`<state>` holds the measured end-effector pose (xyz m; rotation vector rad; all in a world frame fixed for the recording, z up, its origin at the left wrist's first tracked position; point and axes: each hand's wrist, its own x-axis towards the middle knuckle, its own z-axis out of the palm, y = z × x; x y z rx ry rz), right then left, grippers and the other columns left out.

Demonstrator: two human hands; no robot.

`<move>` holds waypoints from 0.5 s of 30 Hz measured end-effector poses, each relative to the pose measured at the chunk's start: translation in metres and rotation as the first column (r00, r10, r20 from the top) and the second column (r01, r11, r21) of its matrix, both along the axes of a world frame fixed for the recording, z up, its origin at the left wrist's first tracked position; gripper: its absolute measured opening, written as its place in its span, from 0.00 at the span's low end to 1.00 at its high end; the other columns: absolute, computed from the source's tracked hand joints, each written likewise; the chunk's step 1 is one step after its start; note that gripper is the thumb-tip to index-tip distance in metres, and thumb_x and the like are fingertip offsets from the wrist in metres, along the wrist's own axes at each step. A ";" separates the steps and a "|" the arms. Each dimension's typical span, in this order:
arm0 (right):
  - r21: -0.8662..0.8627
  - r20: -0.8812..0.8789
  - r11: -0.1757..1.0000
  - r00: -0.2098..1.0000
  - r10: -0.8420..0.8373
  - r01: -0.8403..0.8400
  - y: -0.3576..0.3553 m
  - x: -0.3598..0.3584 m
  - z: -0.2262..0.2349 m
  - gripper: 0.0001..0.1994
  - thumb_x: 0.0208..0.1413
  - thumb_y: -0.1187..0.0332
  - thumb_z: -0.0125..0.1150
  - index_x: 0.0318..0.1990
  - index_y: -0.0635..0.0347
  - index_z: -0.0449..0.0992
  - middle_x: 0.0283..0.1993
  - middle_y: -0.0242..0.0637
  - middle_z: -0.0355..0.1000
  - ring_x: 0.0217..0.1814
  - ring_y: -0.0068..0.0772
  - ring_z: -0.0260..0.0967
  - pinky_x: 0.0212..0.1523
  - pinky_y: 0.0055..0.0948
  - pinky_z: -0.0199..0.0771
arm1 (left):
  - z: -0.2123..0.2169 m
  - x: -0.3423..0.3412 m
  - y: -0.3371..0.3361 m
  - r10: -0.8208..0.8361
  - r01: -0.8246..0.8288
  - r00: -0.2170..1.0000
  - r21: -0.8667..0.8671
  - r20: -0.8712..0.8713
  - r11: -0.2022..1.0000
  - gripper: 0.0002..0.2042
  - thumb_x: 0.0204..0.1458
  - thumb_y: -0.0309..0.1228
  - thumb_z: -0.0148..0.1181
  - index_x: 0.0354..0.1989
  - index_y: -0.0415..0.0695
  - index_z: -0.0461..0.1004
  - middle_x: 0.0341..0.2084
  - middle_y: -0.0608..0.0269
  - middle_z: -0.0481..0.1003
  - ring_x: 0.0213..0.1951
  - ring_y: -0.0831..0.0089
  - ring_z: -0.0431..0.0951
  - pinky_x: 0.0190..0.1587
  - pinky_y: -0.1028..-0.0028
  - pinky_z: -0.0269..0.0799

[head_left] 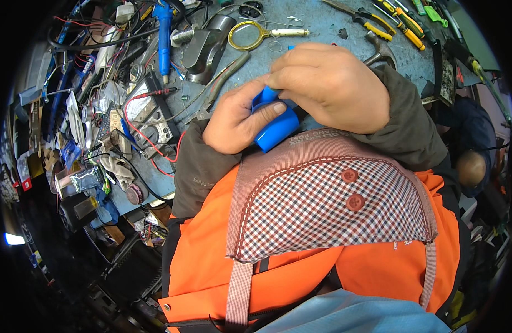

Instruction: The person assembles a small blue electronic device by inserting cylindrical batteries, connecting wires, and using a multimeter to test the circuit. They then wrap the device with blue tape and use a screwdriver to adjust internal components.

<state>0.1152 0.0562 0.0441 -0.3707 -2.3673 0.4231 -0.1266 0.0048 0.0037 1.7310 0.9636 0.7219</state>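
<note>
In front of my chest, above the apron's top edge, both hands meet around a shiny blue plastic sleeve. It looks like a short, wide, curved piece of thin film or tubing. My left hand grips it from the left, its thumb pressed flat along the blue surface and its fingers hidden behind. At the sleeve's upper end my right hand is closed, back of the hand up, with the fingertips pinched against the blue edge. A small dark part shows beside the sleeve under the right hand. Whatever is inside the sleeve cannot be made out.
A magnifying glass, a grey metal tool body and a blue-handled tool lie beyond my hands. Left are a multimeter with leads and much clutter. Pliers and a hammer lie right, near another person.
</note>
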 end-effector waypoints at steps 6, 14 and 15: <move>-0.172 -0.065 0.985 0.998 -0.001 -0.010 -0.009 0.009 -0.005 0.15 0.51 0.79 0.72 0.48 0.66 0.82 0.45 0.45 0.80 0.45 0.47 0.80 0.45 0.37 0.80 | 0.002 -0.002 -0.002 -0.078 0.100 0.988 0.168 -0.136 0.981 0.29 0.64 0.34 0.67 0.71 0.38 0.67 0.56 0.41 0.79 0.58 0.45 0.81 0.59 0.60 0.77; -0.223 -0.102 0.973 0.994 0.033 -0.055 -0.008 0.012 -0.012 0.18 0.50 0.76 0.74 0.51 0.64 0.82 0.44 0.44 0.79 0.43 0.45 0.80 0.44 0.35 0.80 | 0.008 -0.001 0.002 -0.170 0.206 0.968 0.204 -0.182 0.957 0.27 0.65 0.32 0.65 0.70 0.39 0.67 0.60 0.42 0.76 0.61 0.44 0.77 0.62 0.58 0.74; -0.218 -0.107 0.974 0.994 0.037 -0.060 -0.008 0.012 -0.013 0.18 0.50 0.75 0.74 0.51 0.64 0.82 0.44 0.44 0.79 0.43 0.45 0.80 0.43 0.35 0.80 | 0.008 -0.001 0.002 -0.167 0.199 0.971 0.187 -0.173 0.962 0.26 0.65 0.33 0.64 0.70 0.39 0.67 0.60 0.42 0.76 0.61 0.45 0.77 0.62 0.58 0.74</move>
